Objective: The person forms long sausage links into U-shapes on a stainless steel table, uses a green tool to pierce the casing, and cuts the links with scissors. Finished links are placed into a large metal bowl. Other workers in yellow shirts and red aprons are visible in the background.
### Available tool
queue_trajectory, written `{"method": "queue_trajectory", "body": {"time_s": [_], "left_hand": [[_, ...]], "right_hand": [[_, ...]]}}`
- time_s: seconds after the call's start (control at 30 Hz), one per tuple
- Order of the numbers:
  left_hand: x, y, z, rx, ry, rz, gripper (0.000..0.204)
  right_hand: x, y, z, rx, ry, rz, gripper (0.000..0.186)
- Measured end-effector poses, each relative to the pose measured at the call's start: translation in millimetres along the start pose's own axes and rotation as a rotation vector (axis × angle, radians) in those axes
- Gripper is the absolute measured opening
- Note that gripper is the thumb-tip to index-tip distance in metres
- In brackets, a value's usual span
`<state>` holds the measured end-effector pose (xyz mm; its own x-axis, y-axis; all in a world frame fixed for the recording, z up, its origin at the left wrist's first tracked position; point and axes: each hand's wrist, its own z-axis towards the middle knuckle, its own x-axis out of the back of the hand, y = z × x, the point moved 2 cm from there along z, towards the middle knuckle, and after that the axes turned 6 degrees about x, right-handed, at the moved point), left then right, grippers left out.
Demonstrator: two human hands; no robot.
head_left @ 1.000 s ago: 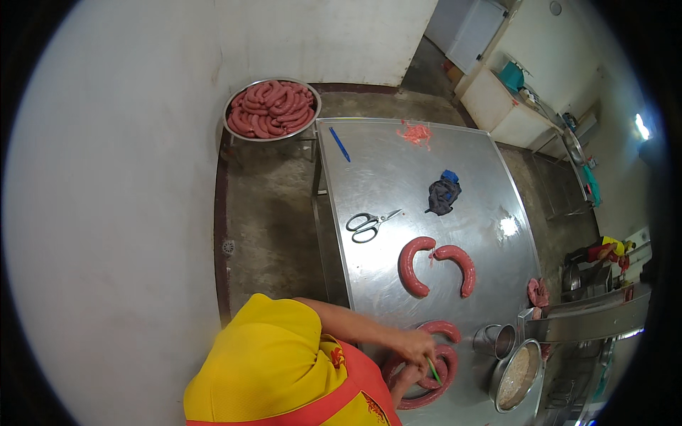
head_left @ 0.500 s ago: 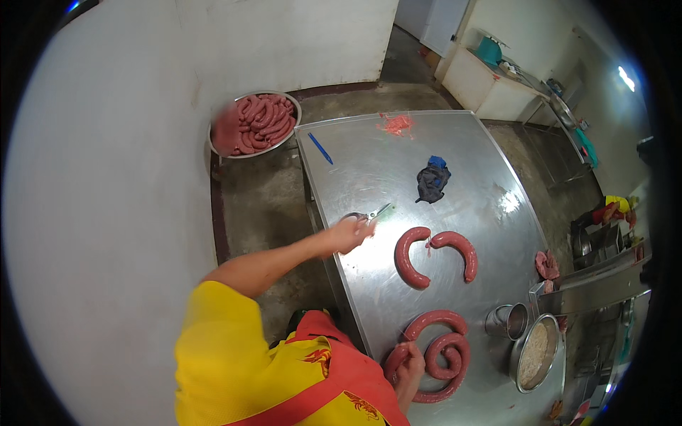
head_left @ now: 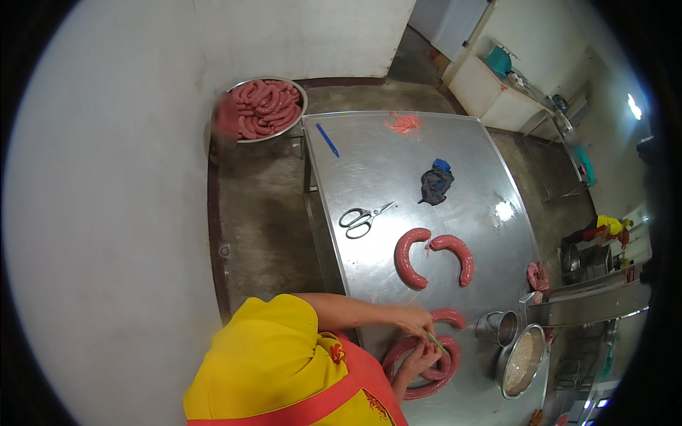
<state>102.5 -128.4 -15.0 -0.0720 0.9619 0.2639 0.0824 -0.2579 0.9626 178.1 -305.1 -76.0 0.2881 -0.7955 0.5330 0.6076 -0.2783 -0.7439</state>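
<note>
My left hand (head_left: 415, 323) is closed on a thin green strip (head_left: 436, 343), whose kind I cannot make out. Just below it, my right hand (head_left: 413, 361) has its fingers closed at a coiled length of raw red sausage (head_left: 435, 390); the fingers partly hide the grip. A curved end of sausage (head_left: 449, 317) shows beyond the left hand. Farther up the steel table (head_left: 376, 163) lie a curved left sausage (head_left: 408, 259) and a curved right sausage (head_left: 460, 257), their ends close together. Black-handled scissors (head_left: 364, 219) rest to their left, out of my hands.
A blue pen-like stick (head_left: 327, 140), a dark crumpled cloth (head_left: 435, 184) and reddish scraps (head_left: 405, 124) lie on the table. At right stand a metal cup (head_left: 496, 328) and a bowl of pale contents (head_left: 522, 362). A basin of sausages (head_left: 266, 110) stands beyond the far left corner.
My left hand has set the scissors on the table and come down to the coiled sausage beside my right hand. The green strip now shows in its fingers.
</note>
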Motion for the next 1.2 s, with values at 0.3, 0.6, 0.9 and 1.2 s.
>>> {"method": "queue_trajectory", "body": {"time_s": [0.3, 0.6, 0.9, 1.2], "left_hand": [[13, 31, 25, 0.146, 0.211, 0.191, 0.032], [-43, 25, 9, 0.004, 0.096, -0.371, 0.034], [-56, -22, -66, 0.53, -0.326, -0.314, 0.041], [144, 82, -56, -0.33, 0.639, -1.166, 0.039]], "right_hand": [[-17, 11, -25, -0.152, -0.049, -0.047, 0.014], [-32, 7, -23, -0.761, -0.166, 0.502, 0.027], [-7, 9, -2, -0.992, -0.052, 1.626, 0.011], [-30, 21, -9, -0.801, 0.022, 0.588, 0.012]]}}
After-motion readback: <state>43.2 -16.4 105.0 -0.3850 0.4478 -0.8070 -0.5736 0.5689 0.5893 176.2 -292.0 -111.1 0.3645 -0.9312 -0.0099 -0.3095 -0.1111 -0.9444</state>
